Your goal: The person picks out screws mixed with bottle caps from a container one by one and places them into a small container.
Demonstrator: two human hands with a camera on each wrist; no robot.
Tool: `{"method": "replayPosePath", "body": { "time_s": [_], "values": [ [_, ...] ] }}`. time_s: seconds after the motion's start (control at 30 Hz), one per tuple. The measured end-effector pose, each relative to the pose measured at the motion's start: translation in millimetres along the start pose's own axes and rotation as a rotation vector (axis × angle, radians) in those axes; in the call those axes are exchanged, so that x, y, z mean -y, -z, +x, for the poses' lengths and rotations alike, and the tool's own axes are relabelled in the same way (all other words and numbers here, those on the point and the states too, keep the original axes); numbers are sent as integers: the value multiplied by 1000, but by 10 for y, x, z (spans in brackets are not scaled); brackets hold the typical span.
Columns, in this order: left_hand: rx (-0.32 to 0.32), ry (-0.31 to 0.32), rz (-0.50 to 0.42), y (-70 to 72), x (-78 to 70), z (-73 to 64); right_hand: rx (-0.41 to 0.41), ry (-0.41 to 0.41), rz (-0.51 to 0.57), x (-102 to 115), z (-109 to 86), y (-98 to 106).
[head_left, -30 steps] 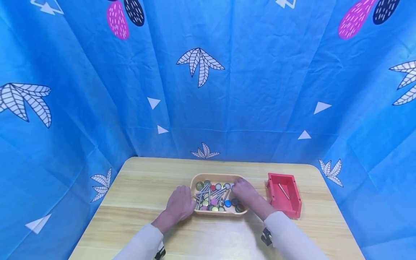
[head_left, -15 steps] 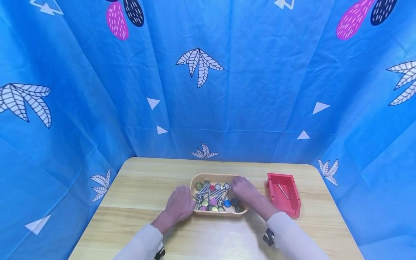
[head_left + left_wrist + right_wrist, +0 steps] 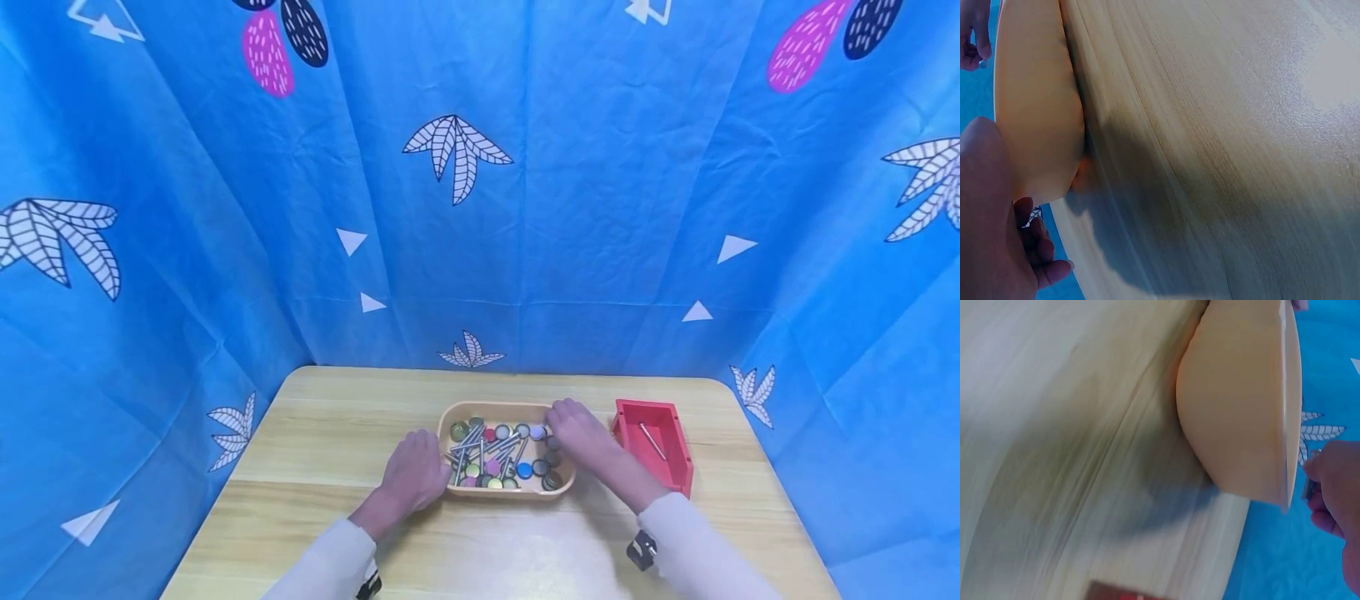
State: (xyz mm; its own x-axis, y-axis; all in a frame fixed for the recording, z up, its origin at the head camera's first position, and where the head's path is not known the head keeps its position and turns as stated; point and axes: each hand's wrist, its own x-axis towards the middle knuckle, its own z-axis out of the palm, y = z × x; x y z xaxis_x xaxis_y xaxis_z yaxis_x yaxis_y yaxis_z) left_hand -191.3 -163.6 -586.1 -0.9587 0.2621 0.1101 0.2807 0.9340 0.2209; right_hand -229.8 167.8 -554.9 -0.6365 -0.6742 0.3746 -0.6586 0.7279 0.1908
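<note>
A tan plastic tray (image 3: 510, 493) holds metal nails (image 3: 482, 454) and bottle caps (image 3: 524, 470) in several colours. At its left end my left hand (image 3: 414, 467) grips the rim, thumb over the edge in the left wrist view, with the other fingers curled beside the outer wall. My right hand (image 3: 581, 432) is over the tray's back right corner. In the right wrist view it pinches a small silvery nail (image 3: 1308, 487), mostly hidden by the fingers, just beyond the tray's rim.
To the right of the tray stands a red plastic bin (image 3: 682, 467) with one nail (image 3: 652, 442) lying in it. My right forearm passes close to its front left. Blue patterned curtains (image 3: 480, 250) surround the wooden table (image 3: 337, 417) at the back and sides.
My right hand has lifted out of the tray's contents and shifted right toward the red bin, uncovering caps at the tray's right end. The left hand stays on the tray.
</note>
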Motion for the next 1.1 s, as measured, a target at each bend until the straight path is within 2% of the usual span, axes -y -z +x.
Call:
{"method": "replayPosePath", "body": {
  "time_s": [0.13, 0.27, 0.33, 0.5, 0.8, 0.97, 1.1],
  "values": [
    [1, -5, -10, 7, 1, -5, 9, -42, 22, -73, -73, 68],
    [-4, -7, -18, 15, -2, -3, 61, -146, 122, -126, -151, 142],
    [-6, -4, -22, 17, -4, -2, 80, -167, 137, -150, -191, 174],
    [-3, 0, -14, 8, -9, -5, 75, -157, 97, -220, -291, 210],
    [-5, 5, -4, 18, -9, -4, 45, -273, 188, -313, -446, 221],
    [-10, -2, 5, 17, -11, -1, 37, -279, 132, -375, -571, 175],
    [7, 2, 16, 13, -15, -3, 61, -335, 133, -424, -669, 173]
  ]
}}
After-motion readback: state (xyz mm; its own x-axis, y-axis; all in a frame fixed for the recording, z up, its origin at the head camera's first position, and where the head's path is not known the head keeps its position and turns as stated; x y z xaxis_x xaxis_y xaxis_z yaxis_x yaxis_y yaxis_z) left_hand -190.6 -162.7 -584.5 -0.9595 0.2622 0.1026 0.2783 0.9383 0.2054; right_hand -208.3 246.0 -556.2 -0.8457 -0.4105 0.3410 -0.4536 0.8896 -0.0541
